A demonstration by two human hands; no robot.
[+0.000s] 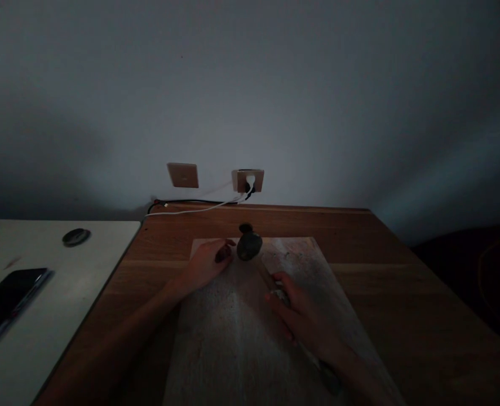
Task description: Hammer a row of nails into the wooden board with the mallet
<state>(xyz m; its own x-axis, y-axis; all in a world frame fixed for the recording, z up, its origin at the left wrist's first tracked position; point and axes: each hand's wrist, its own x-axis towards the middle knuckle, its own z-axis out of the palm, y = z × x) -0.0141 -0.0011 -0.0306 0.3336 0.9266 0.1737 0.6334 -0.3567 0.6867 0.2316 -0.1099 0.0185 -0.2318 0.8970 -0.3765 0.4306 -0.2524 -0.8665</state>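
My right hand (296, 313) is wrapped around the handle of a hammer (250, 246) with a dark, rounded head. The handle slants down to the right under my palm, and its dark end shows near my wrist. The hammer head is over the far part of a pale, worn board (216, 344). Just left of the head, my left hand (209, 260) rests at the board's far left corner with its fingers curled. A dark patch shows at those fingers; the dim light hides what they hold, if anything.
The board lies on a brown wooden table (402, 304) against a grey wall (317, 113). A white table (84, 282) at left carries a phone (10, 299) and a dark round lid-like piece (76, 237). White and black cables run to a wall socket (256, 179).
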